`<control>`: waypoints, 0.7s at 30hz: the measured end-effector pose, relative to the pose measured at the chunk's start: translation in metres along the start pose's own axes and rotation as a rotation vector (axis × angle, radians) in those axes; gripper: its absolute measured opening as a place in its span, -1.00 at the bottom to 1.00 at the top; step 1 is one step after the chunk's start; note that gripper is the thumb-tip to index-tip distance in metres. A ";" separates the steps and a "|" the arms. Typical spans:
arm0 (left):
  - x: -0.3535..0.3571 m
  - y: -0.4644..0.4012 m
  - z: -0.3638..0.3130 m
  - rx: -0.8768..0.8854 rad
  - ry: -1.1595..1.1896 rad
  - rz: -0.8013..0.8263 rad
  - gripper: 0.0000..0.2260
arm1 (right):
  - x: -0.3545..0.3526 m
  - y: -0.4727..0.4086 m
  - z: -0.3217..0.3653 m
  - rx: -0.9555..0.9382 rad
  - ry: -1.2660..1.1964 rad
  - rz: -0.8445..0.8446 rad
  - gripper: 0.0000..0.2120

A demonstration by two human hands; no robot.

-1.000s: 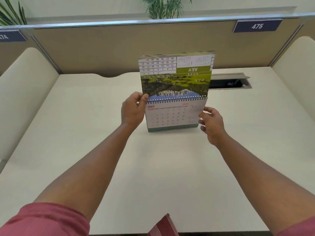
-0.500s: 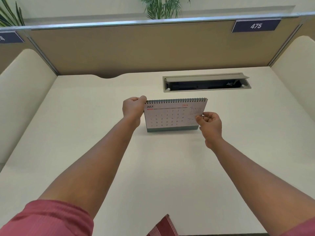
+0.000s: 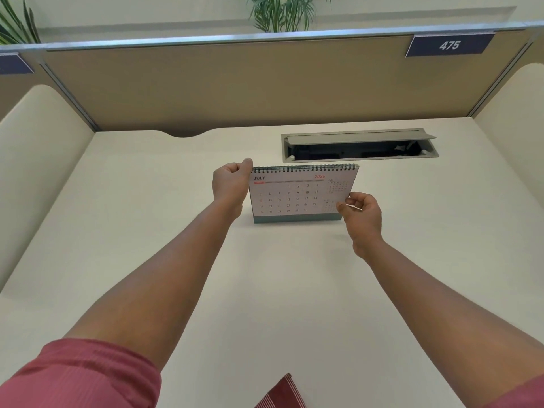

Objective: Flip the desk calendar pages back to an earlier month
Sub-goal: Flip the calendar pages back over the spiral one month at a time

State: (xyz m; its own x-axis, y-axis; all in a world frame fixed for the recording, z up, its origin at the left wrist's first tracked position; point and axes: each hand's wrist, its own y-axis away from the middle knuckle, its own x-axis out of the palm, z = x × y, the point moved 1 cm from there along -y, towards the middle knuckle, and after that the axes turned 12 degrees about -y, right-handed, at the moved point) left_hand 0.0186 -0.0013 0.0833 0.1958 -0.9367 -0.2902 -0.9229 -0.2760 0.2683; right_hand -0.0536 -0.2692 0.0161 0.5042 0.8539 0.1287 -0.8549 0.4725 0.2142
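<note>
Now the desk calendar point(image 3: 297, 195) stands upright at the centre of the frame on the pale counter point(image 3: 176, 260), spiral binding along its top, showing JULY 2026 in a grid of dates above a teal base. The left hand point(image 3: 231, 184) is curled shut, pinching the top left corner by the spiral. The right hand point(image 3: 360, 213), fingers loosely curled, nips the page's lower right corner. Just behind, toward the upper right, an open cable tray point(image 3: 359, 145) is sunk in the counter; a beige partition point(image 3: 235, 83) carries a plate reading 475 point(image 3: 449, 45).
</note>
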 end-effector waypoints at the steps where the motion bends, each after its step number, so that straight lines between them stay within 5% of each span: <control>1: 0.001 -0.003 -0.001 0.000 0.004 0.000 -0.67 | 0.001 -0.002 0.000 -0.003 0.000 -0.005 -0.75; 21: 0.006 -0.014 -0.001 0.004 0.023 0.027 -0.66 | 0.012 -0.006 -0.012 0.045 0.089 -0.192 -0.83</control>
State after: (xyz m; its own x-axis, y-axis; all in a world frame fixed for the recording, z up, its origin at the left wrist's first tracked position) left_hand 0.0330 -0.0037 0.0787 0.1784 -0.9486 -0.2613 -0.9294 -0.2496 0.2717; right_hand -0.0439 -0.2590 0.0043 0.6426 0.7662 -0.0038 -0.7372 0.6195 0.2697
